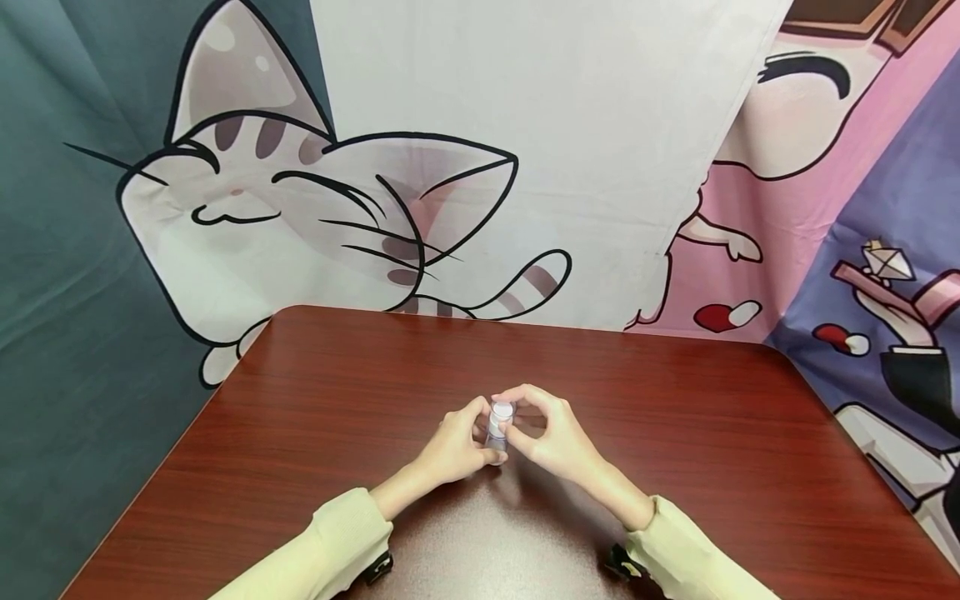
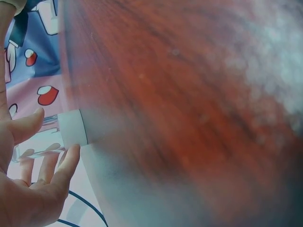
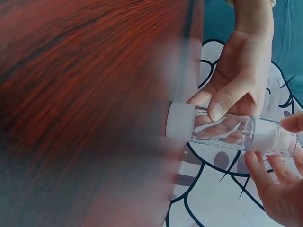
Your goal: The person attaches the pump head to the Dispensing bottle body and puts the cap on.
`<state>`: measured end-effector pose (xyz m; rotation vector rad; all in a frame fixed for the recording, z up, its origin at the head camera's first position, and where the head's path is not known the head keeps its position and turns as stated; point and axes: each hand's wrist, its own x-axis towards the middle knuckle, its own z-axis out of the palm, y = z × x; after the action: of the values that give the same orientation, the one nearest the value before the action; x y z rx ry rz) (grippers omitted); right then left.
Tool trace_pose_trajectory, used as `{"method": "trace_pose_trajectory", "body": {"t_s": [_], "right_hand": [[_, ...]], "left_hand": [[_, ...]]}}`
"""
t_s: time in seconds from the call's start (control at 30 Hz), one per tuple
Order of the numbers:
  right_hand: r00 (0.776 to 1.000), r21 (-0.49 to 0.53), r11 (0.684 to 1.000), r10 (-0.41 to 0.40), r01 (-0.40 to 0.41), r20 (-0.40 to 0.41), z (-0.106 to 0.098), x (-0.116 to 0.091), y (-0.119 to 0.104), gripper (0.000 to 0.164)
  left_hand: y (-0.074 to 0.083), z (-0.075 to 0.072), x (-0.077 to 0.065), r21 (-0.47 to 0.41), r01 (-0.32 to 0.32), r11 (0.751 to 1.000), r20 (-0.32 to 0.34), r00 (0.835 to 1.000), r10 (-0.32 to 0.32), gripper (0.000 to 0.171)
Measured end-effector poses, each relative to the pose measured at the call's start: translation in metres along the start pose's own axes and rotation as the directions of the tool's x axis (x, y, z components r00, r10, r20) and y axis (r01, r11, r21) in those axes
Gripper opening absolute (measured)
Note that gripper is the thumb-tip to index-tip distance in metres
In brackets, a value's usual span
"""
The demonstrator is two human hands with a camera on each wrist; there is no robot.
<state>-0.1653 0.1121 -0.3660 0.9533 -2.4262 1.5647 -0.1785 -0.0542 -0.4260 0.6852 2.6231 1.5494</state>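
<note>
A small clear bottle [image 1: 496, 444] stands upright between both hands, its base close to the tabletop. The right wrist view shows it sideways, with a white base [image 3: 181, 121], a see-through body [image 3: 222, 128] and a white neck under a clear cap [image 3: 289, 144]. My left hand [image 1: 453, 447] grips the body, thumb [image 3: 222, 105] on one side and fingers behind. At the top end, my right hand [image 1: 553, 433] pinches the cap between thumb and fingers. In the left wrist view the white base [image 2: 72, 128] sticks out past the left fingers.
The dark red-brown wooden table [image 1: 337, 375] spreads around both hands, with a glare patch near its front. Behind it hangs a cloth printed with a cartoon cat [image 1: 247, 217]. Black wrist devices [image 1: 377, 567] show below the pale green sleeves [image 1: 330, 533].
</note>
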Motion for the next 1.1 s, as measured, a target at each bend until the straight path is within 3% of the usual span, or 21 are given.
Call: {"method": "trace_pose_trajectory", "body": {"t_s": [0.5, 0.8, 0.93, 1.1], "right_hand": [[0.998, -0.03, 0.998, -0.053, 0.053, -0.027, 0.001, -0.002, 0.004, 0.026], [0.998, -0.044, 0.997, -0.056, 0.056, -0.02, 0.004, -0.001, 0.034, 0.028], [0.999, -0.041, 0.998, -0.053, 0.053, -0.007, 0.003, 0.0, 0.031, 0.027], [0.997, -0.048, 0.996, -0.076, 0.075, -0.006, 0.001, 0.0, 0.012, 0.026]], "left_hand": [[-0.001, 0.002, -0.001, -0.021, -0.006, 1.0, 0.001, 1.0, 0.006, 0.038], [0.0, 0.001, 0.001, -0.033, -0.007, 0.999, 0.0, 1.0, 0.007, 0.038], [-0.002, 0.002, 0.001, -0.038, -0.002, 0.999, -0.003, 1.0, 0.002, 0.038], [-0.002, 0.001, 0.001, -0.032, 0.01, 0.999, 0.007, 1.0, -0.01, 0.038]]}}
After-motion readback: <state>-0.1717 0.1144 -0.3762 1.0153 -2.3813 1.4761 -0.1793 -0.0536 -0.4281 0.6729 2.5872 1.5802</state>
